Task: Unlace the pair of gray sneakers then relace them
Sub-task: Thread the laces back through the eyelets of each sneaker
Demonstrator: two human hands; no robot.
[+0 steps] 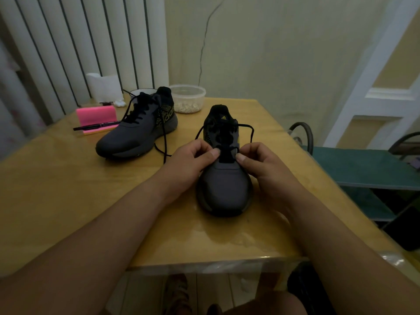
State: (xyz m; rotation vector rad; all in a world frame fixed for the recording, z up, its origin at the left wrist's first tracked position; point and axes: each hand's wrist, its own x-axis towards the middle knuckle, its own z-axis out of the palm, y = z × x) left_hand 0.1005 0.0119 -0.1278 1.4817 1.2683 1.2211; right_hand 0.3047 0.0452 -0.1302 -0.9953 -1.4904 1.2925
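Black lace (251, 133), near sneaker (223, 185): our left grip (193, 159) and right grip (261, 164) pinch it at bottom eyelets. Probably last row; next we pull it free.

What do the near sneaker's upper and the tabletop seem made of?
Near sneaker: matte gray upper, likely synthetic or fabric; no shine, weave too blurred to tell. Table: light wood grain, probably under a clear glossy cover, given reflections and a transparent front edge.

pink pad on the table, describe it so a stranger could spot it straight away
Look to the far left of the wooden table. Just left of the far sneaker sits the pink pad, a black pen lying across its front. Nothing else there is bright.
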